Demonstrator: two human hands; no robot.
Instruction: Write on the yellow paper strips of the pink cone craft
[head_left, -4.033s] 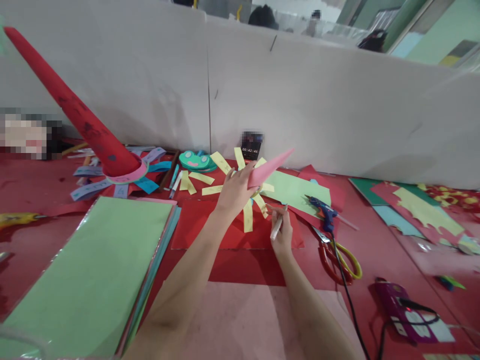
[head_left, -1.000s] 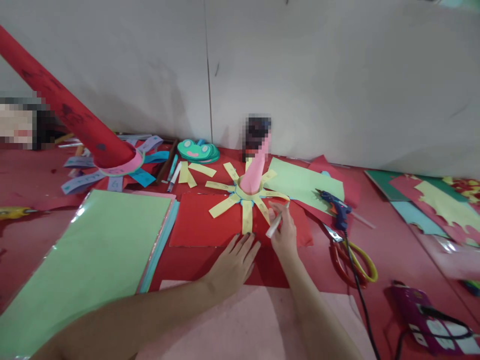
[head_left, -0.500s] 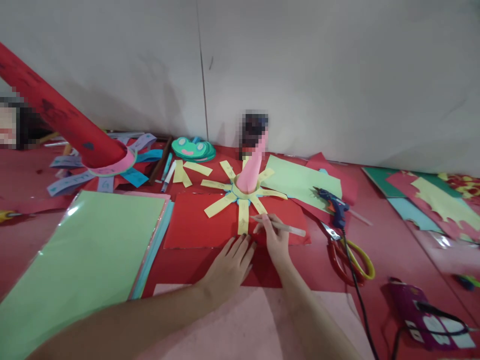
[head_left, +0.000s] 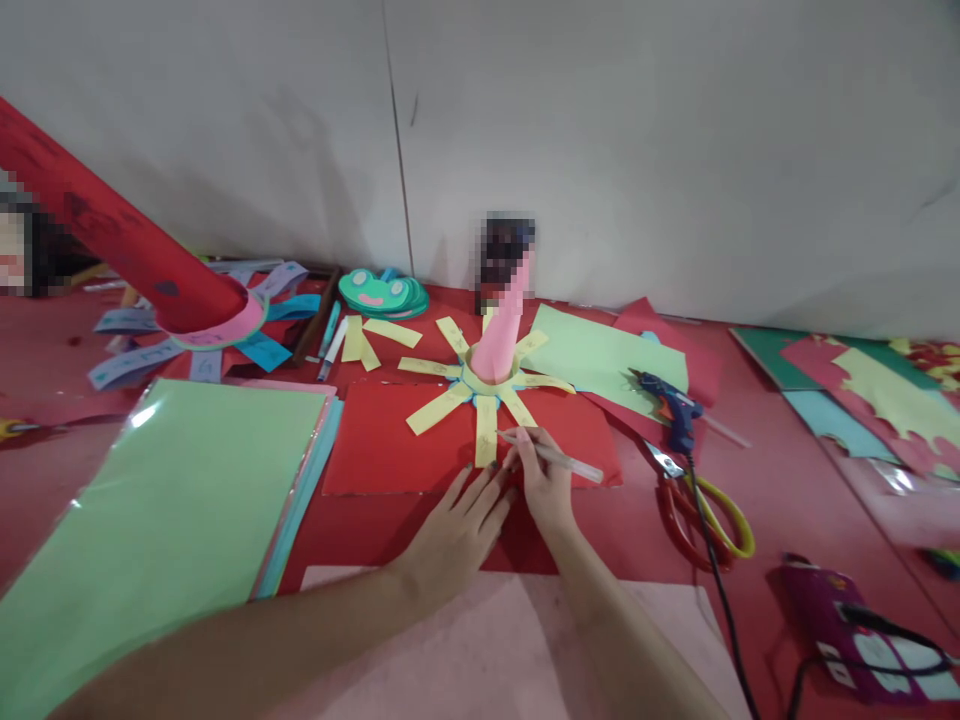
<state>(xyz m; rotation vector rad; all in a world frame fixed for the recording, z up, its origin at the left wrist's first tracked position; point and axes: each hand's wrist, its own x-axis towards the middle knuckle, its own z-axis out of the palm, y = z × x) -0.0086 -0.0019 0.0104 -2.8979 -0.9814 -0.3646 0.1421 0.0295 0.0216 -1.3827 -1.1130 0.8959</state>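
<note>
A pink paper cone (head_left: 498,345) stands inside a yellow paper ring, from which several yellow paper strips (head_left: 438,410) spread out like rays. Some strips carry small written marks. The craft rests on a red sheet (head_left: 375,450). My right hand (head_left: 546,480) grips a pale, translucent pen (head_left: 562,460), its tip at the front strip (head_left: 487,440). Flat beside it, with fingers stretched, my left hand (head_left: 465,520) presses near the lower end of that same strip.
Scissors (head_left: 739,520) and a blue glue gun (head_left: 679,415) with a black cable lie to the right, near a purple box (head_left: 847,620). At left are green sheets (head_left: 180,480) and a red paper tube (head_left: 127,220) with blue strips. Green frog cutouts (head_left: 382,296) lie behind.
The pen tip has shifted slightly left and up on the front strip, with my right hand following. My left hand stays about where it was. The view has tilted slightly.
</note>
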